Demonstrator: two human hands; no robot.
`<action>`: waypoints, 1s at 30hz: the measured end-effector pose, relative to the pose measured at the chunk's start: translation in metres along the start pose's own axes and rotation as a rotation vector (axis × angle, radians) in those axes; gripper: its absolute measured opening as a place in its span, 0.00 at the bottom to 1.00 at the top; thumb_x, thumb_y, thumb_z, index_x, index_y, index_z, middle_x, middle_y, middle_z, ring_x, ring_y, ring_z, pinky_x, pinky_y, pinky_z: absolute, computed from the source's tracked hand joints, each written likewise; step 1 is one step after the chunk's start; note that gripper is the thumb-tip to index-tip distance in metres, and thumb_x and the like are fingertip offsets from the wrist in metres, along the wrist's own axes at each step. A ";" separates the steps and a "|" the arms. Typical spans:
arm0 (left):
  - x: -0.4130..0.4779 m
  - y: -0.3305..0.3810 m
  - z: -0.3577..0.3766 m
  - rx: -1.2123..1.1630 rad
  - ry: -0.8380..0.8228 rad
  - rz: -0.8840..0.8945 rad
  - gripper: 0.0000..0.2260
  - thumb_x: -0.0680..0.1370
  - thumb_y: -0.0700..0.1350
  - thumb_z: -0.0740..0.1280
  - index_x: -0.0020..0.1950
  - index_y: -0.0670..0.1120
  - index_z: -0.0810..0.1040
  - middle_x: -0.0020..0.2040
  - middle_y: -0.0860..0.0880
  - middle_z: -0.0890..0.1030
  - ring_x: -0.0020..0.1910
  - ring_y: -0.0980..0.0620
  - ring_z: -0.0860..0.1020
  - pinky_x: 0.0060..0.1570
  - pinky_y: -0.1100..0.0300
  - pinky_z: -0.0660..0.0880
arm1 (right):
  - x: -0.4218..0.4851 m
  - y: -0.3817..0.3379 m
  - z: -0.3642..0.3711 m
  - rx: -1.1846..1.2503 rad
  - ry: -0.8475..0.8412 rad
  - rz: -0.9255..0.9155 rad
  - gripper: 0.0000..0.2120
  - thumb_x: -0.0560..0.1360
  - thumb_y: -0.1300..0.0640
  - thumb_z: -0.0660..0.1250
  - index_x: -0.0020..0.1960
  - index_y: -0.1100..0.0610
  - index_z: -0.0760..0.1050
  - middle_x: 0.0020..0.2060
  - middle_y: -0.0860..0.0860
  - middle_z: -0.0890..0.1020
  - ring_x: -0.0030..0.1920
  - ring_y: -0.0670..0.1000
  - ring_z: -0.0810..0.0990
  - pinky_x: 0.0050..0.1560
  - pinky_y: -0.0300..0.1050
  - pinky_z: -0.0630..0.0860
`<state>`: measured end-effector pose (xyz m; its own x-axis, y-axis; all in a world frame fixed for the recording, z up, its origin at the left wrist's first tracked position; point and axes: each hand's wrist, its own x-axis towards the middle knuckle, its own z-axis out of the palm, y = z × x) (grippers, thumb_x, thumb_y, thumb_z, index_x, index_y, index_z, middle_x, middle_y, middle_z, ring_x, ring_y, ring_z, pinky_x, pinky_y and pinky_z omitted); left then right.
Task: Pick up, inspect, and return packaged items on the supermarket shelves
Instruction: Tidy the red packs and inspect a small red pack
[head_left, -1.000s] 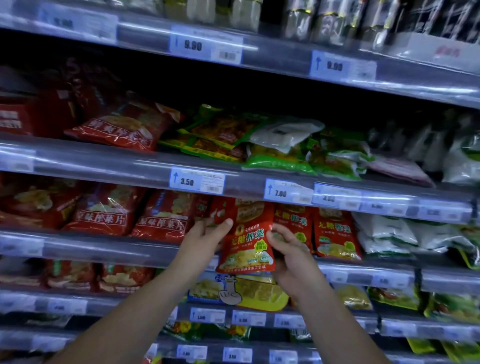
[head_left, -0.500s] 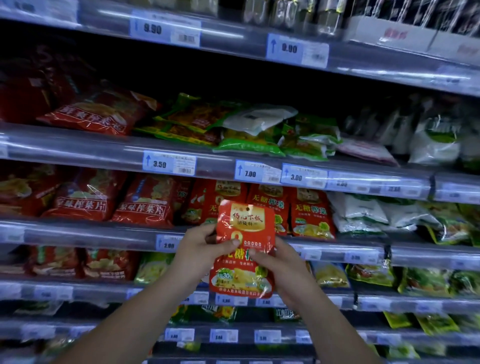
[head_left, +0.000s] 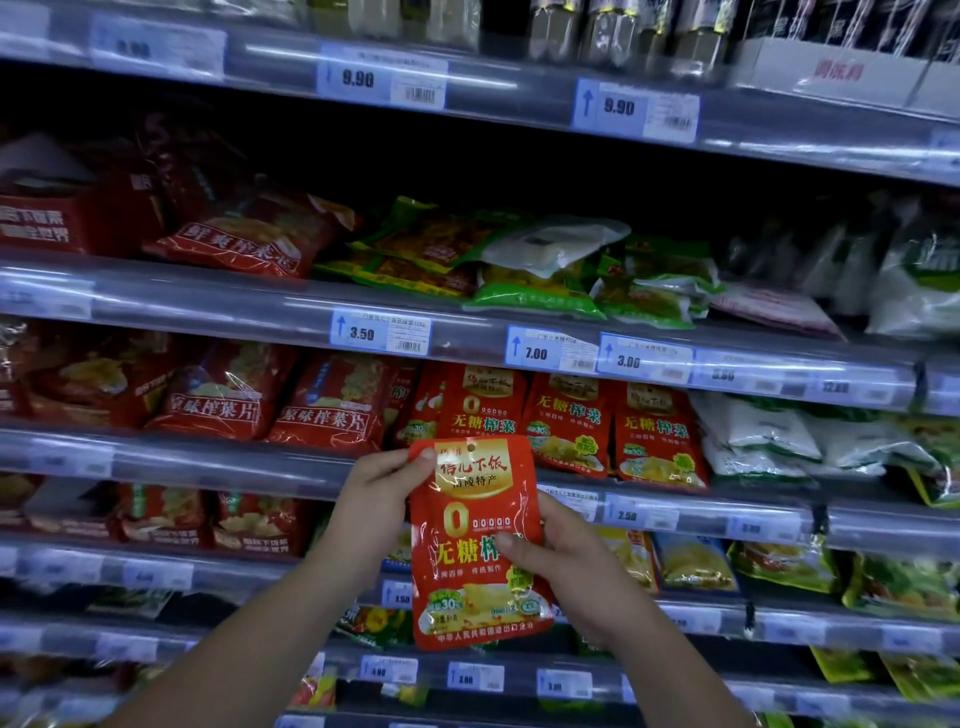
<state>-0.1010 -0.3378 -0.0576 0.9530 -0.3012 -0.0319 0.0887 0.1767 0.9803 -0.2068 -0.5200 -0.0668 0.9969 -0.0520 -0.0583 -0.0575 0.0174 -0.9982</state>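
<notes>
I hold a flat red packet (head_left: 470, 525) with a gold top label and green and yellow print upright in front of the shelves, its face toward me. My left hand (head_left: 376, 499) grips its upper left edge, thumb on the front. My right hand (head_left: 563, 566) grips its right side lower down, thumb across the print. Behind it, a row of matching red packets (head_left: 566, 421) stands on the middle shelf (head_left: 208, 462).
Shelves with price-tag rails fill the view. Larger red bags (head_left: 223, 395) lie to the left, green and white bags (head_left: 540, 270) on the shelf above, white bags (head_left: 763, 436) to the right, yellow and green packets (head_left: 691, 561) on the shelf below.
The red packet came off the middle shelf and moved down and toward me. It now stands upright and closer to the camera, held in both hands.
</notes>
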 end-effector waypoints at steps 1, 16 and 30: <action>0.003 -0.003 -0.004 -0.024 0.014 -0.044 0.14 0.79 0.49 0.70 0.55 0.38 0.83 0.49 0.38 0.87 0.47 0.38 0.86 0.48 0.47 0.82 | 0.000 0.000 0.000 0.006 -0.013 0.009 0.18 0.78 0.61 0.70 0.67 0.52 0.75 0.59 0.52 0.86 0.60 0.54 0.85 0.55 0.49 0.83; 0.003 0.006 -0.024 0.305 -0.142 0.104 0.11 0.74 0.43 0.76 0.55 0.52 0.83 0.50 0.48 0.87 0.49 0.51 0.86 0.49 0.52 0.84 | 0.035 -0.018 0.015 -0.041 0.183 -0.092 0.14 0.81 0.60 0.68 0.63 0.45 0.76 0.52 0.47 0.88 0.53 0.48 0.87 0.51 0.50 0.85; 0.036 0.007 -0.036 0.958 -0.026 0.543 0.20 0.78 0.42 0.72 0.68 0.56 0.78 0.71 0.59 0.64 0.67 0.63 0.64 0.69 0.66 0.63 | 0.132 -0.033 0.035 -0.411 0.499 -0.168 0.29 0.77 0.60 0.73 0.75 0.57 0.67 0.56 0.53 0.82 0.55 0.57 0.84 0.47 0.49 0.80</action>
<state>-0.0556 -0.3135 -0.0594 0.7898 -0.4253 0.4419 -0.6123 -0.5050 0.6084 -0.0715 -0.4930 -0.0415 0.8558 -0.4783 0.1969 -0.0177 -0.4075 -0.9130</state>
